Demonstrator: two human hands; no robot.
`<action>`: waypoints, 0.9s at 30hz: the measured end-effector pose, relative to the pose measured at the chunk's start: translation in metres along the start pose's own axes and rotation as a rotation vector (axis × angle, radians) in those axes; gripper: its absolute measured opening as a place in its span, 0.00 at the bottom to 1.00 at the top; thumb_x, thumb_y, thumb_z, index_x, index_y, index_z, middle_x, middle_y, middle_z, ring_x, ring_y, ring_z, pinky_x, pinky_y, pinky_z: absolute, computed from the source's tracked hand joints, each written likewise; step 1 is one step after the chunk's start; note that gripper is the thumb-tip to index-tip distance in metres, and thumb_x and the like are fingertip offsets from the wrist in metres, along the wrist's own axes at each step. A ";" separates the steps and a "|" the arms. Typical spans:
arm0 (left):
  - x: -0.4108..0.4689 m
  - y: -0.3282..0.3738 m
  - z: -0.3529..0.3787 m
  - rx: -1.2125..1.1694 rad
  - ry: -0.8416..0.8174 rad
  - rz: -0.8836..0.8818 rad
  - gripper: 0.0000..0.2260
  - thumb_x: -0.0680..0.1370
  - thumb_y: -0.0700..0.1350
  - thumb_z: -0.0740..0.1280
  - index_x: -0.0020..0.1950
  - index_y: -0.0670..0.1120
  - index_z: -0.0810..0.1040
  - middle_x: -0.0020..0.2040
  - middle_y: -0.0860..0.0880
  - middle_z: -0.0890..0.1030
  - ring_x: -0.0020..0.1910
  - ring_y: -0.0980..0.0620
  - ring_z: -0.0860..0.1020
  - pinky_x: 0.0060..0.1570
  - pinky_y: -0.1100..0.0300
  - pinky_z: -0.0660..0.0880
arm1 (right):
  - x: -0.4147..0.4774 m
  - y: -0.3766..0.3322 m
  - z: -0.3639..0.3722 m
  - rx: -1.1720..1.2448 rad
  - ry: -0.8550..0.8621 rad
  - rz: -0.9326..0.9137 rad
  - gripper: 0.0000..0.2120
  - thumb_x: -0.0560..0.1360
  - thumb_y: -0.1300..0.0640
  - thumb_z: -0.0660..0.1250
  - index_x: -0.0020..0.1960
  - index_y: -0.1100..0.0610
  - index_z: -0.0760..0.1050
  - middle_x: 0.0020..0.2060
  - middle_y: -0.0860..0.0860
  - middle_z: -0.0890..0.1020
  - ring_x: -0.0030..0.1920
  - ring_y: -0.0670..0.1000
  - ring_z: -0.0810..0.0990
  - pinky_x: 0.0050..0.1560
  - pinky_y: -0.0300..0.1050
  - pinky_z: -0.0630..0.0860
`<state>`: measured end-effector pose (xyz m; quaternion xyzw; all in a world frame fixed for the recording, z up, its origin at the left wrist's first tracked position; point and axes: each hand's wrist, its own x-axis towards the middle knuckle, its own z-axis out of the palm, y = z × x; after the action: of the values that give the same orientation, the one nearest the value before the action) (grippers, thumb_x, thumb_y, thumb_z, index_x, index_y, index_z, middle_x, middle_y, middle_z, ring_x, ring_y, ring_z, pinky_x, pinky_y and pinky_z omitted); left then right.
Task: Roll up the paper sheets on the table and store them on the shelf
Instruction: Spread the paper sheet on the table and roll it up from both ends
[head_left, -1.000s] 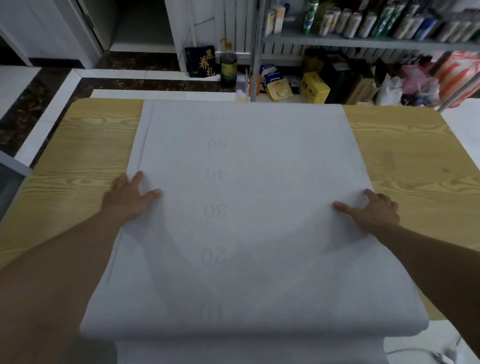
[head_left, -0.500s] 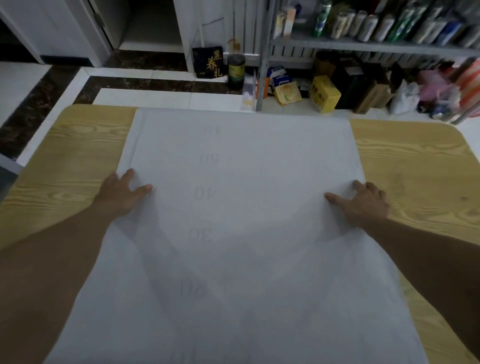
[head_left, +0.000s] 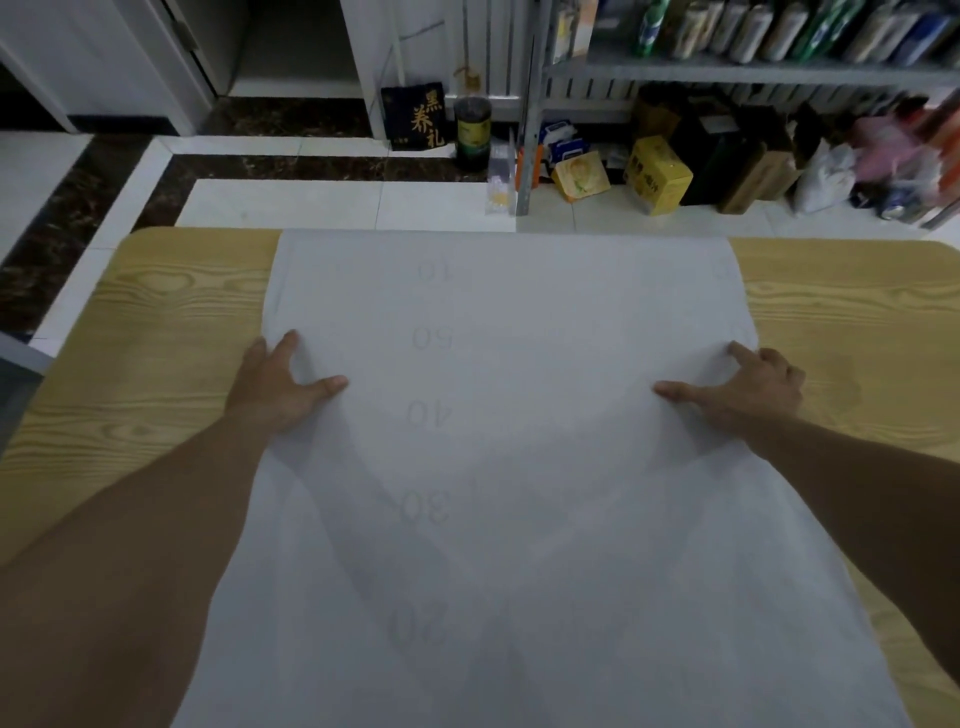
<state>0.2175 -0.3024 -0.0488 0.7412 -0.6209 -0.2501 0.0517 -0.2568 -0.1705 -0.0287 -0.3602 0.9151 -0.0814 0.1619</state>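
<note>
1. The paper sheet (head_left: 519, 467) lies flat on the wooden table (head_left: 156, 322), running from the table's far edge toward the camera and out of the bottom of the view. Faint mirrored numbers show through it down the middle.
2. The left hand (head_left: 275, 384) rests on the sheet's left edge, about level with the "40" mark, partly on the paper and partly over the table.
3. The left hand is unclenched, palm down, fingers spread flat and thumb pointing inward across the paper; it grips nothing.
4. The right hand (head_left: 748, 389) sits at the sheet's right edge, at the same level.
5. The right hand is also released, palm down, fingers slightly bent with tips pressing the paper, thumb stretched inward.
6. The shelf (head_left: 753, 73) stands beyond the table, well apart from the sheet.
</note>
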 end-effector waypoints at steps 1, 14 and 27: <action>0.000 0.002 0.001 -0.001 0.001 0.009 0.43 0.68 0.66 0.70 0.77 0.53 0.56 0.78 0.42 0.51 0.76 0.45 0.50 0.74 0.51 0.53 | -0.001 -0.001 0.000 -0.005 0.001 0.001 0.54 0.53 0.26 0.72 0.72 0.49 0.63 0.72 0.56 0.62 0.72 0.61 0.57 0.70 0.58 0.59; 0.038 0.012 -0.010 -0.096 -0.061 0.013 0.40 0.71 0.64 0.68 0.77 0.56 0.53 0.78 0.44 0.50 0.76 0.43 0.51 0.72 0.43 0.55 | 0.010 0.004 0.001 -0.002 -0.029 -0.009 0.58 0.52 0.25 0.71 0.75 0.50 0.58 0.75 0.53 0.58 0.74 0.59 0.54 0.72 0.60 0.57; 0.029 0.025 0.003 0.050 -0.048 0.091 0.40 0.69 0.66 0.68 0.76 0.56 0.57 0.78 0.44 0.48 0.77 0.45 0.47 0.74 0.48 0.51 | 0.013 0.001 0.001 -0.021 -0.026 -0.044 0.61 0.46 0.23 0.71 0.74 0.47 0.58 0.73 0.53 0.60 0.73 0.60 0.54 0.71 0.61 0.58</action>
<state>0.1972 -0.3352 -0.0508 0.7070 -0.6610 -0.2496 0.0298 -0.2660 -0.1784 -0.0326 -0.3830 0.9056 -0.0707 0.1680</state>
